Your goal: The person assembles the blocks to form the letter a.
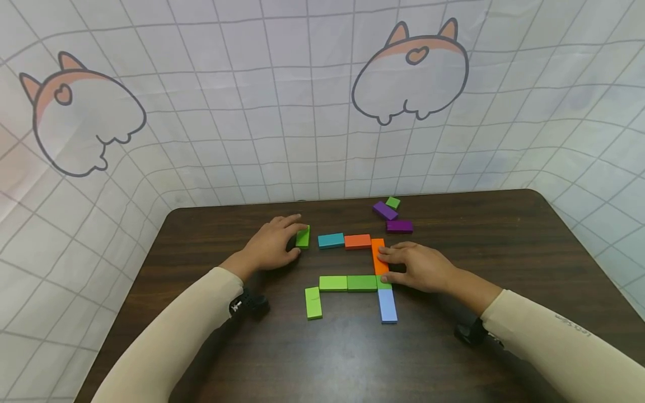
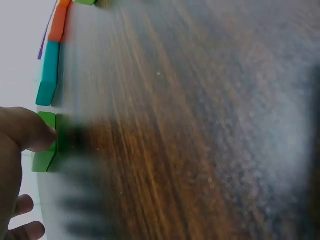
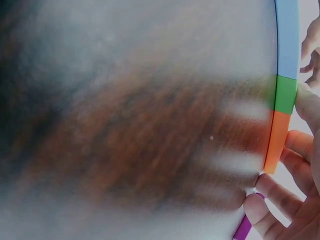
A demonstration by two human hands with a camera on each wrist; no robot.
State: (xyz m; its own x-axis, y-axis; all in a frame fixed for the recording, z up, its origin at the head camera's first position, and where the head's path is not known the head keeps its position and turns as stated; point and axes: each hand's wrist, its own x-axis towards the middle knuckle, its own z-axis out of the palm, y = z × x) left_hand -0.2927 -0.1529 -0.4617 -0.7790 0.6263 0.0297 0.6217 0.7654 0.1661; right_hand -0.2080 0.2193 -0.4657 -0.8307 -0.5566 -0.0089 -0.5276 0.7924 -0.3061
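My left hand [image 1: 272, 246] is at a green block [image 1: 303, 237] on the left, index finger at its far end and thumb by its near side. The left wrist view shows the thumb [image 2: 35, 132] against this block, with part of the grip hidden. My right hand [image 1: 423, 266] rests fingertips on an orange block [image 1: 379, 256], its thumb on a small green square block [image 1: 383, 282]. A light-blue block [image 1: 387, 306] adjoins that square on the near side. Two green blocks, one lighter [image 1: 333, 284] and one darker [image 1: 361, 284], run leftward from it in a row.
A teal block [image 1: 331, 240] and a red-orange block [image 1: 357, 241] lie end to end left of the orange one. One light-green block [image 1: 313, 303] lies nearer. Behind are two purple blocks [image 1: 399, 226] and a small green block [image 1: 393, 202]. A patterned curtain [image 1: 322, 112] surrounds the dark table [image 1: 322, 358].
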